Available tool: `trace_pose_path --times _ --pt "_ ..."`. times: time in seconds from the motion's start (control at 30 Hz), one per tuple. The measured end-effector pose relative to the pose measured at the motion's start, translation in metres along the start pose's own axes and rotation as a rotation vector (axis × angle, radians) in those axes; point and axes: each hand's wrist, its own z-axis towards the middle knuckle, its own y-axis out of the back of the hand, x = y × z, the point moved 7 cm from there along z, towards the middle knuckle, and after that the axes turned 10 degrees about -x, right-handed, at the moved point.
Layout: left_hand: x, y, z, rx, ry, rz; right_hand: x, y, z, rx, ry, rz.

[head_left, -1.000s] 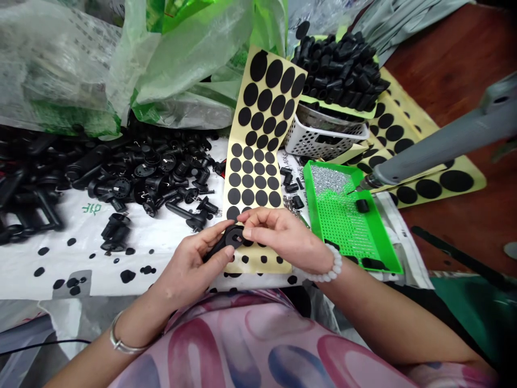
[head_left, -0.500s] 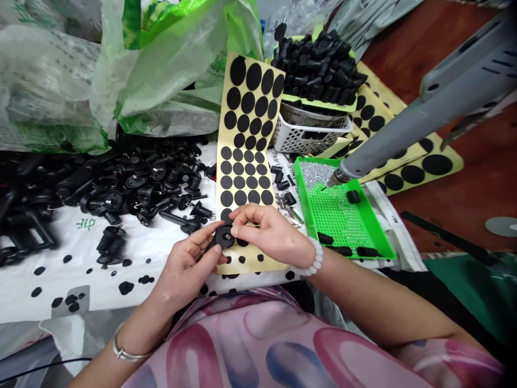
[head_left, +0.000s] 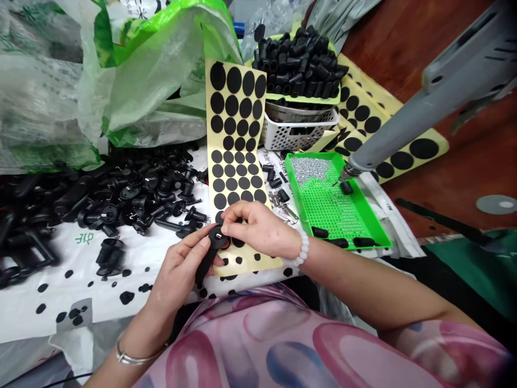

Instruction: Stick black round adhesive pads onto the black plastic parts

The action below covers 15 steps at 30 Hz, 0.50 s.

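My left hand (head_left: pixel 183 261) is closed round a black plastic handle with a round head (head_left: pixel 205 264), fingers and thumb gripping it just below the head. A small metal piece shows in the middle of that head. My right hand (head_left: pixel 258 229) has thumb and forefinger pinched at the head's right edge; its other fingers are curled in. Under both hands lies a yellowish backing sheet of round black stickers (head_left: pixel 236 156), its lower stickers partly covered by the hands.
Many loose black plastic parts (head_left: pixel 133 188) are heaped on the left. A green tray (head_left: pixel 339 210) of small metal pieces stands right, with a grey power screwdriver (head_left: pixel 383 134) hanging over it. Behind are a white basket (head_left: pixel 299 134), black caps (head_left: pixel 299 64) and plastic bags (head_left: pixel 153 81).
The handle has turned in my left hand, so more of its shaft shows, pointing down toward me. Both hands stay close together at its round head. The view has shifted slightly.
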Motion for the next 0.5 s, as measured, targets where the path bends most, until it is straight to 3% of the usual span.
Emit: trace_pose_path --times 0.5 --pt "0.0049 0.0014 0.0024 -0.096 -0.067 0.130 0.0038 0.0045 -0.0076 -0.209 0.217 -0.228"
